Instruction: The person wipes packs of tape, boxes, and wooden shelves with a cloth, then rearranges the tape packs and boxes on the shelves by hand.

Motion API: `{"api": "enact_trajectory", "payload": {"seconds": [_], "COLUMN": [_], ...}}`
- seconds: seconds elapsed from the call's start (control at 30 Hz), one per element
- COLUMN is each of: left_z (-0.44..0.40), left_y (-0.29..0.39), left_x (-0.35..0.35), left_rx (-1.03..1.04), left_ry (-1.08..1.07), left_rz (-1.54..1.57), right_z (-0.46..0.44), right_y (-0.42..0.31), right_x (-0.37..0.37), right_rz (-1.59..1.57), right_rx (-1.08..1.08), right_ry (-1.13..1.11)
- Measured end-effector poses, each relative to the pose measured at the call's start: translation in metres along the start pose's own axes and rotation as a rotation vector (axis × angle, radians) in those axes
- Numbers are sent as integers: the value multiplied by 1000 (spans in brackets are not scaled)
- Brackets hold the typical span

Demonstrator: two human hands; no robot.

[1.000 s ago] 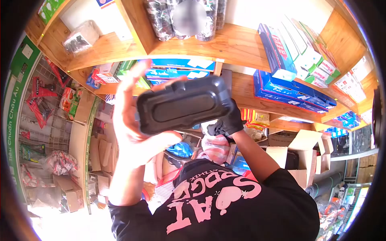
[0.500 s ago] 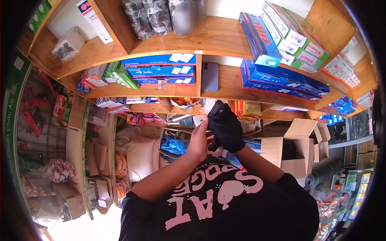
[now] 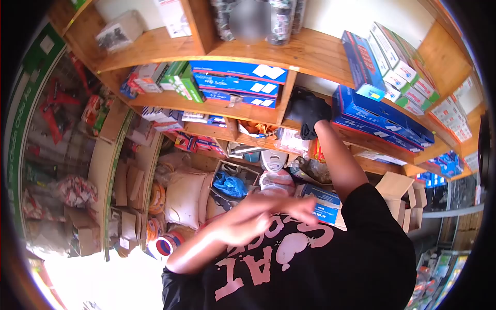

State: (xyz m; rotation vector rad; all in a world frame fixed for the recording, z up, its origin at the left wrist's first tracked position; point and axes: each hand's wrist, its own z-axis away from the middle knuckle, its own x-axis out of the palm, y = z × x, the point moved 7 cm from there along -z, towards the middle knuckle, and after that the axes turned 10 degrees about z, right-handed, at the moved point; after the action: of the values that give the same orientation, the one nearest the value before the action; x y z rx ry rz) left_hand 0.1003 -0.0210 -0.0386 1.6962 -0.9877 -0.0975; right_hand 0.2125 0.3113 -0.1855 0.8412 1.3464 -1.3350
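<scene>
My left hand (image 3: 258, 214), bare and smeared by motion, is in front of my black shirt (image 3: 330, 258) with its fingers apart and nothing visible in it. My right hand (image 3: 310, 114), in a black glove, reaches up into a shelf compartment between a wooden divider (image 3: 287, 98) and long blue boxes (image 3: 382, 116). Its fingers are dark and blurred against the compartment, so whether they hold anything is hidden. Below it hangs a clear plastic packet (image 3: 292, 140) at the shelf edge.
Wooden shelves (image 3: 320, 51) hold stacked blue boxes (image 3: 237, 82), green boxes (image 3: 183, 80) and wrapped black rolls (image 3: 281, 20). Lower down are a carton with a blue bag (image 3: 231, 183), a large sack (image 3: 187, 199), a white device (image 3: 274, 161) and an open cardboard box (image 3: 395, 191).
The black tray first held in my left hand is out of sight. After meeting in front of me, my hands have parted: the gloved right went up to the shelf, the left lower. The view has shifted.
</scene>
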Motion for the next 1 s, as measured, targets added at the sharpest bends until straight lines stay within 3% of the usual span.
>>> {"api": "enact_trajectory", "payload": {"seconds": [0.13, 0.27, 0.33, 0.37, 0.43, 0.47, 0.57, 0.6, 0.63, 0.7, 0.77, 0.83, 0.9, 0.97, 1.0], "left_z": [1, 25, 30, 33, 36, 37, 46, 45, 42, 64, 86, 114, 149, 202, 239], "left_y": [117, 152, 155, 154, 154, 154, 146, 139, 127, 59, -9, -77, -125, -174, -202], "left_x": [60, 101, 104, 102, 94, 87, 51, 34, 18, -24, -51, -76, -99, -132, -142], "left_rx": [411, 576, 597, 602, 596, 587, 576, 578, 583, 439, 192, -46, -248, -630, -670], "left_ry": [-144, -125, -118, -120, -123, -116, -27, 20, 68, 361, 669, 780, 744, 898, 957], "left_rz": [-140, -263, -334, -369, -425, -451, -503, -525, -552, -512, -371, -653, -943, -938, -965], "right_z": [-27, -63, -34, -21, 12, 32, 100, 117, 132, 158, 179, 196, 207, 207, 208], "right_y": [-7, 24, 34, 43, 41, 42, 60, 71, 80, 95, 101, 96, 86, 69, 56], "right_x": [19, 38, 23, 30, 22, 19, -6, -6, -4, 4, 7, 14, 10, -10, -22], "right_rz": [110, 162, -331, -729, -1497, -1808, -645, -523, -564, -660, -704, -710, -675, -608, -586], "right_rx": [85, -84, -158, -218, -237, -122, -580, -590, -559, -491, -467, -474, -514, -603, -651], "right_ry": [84, 133, 274, 359, -113, -337, 404, 457, 408, 307, 228, 148, 85, 88, 104]}}
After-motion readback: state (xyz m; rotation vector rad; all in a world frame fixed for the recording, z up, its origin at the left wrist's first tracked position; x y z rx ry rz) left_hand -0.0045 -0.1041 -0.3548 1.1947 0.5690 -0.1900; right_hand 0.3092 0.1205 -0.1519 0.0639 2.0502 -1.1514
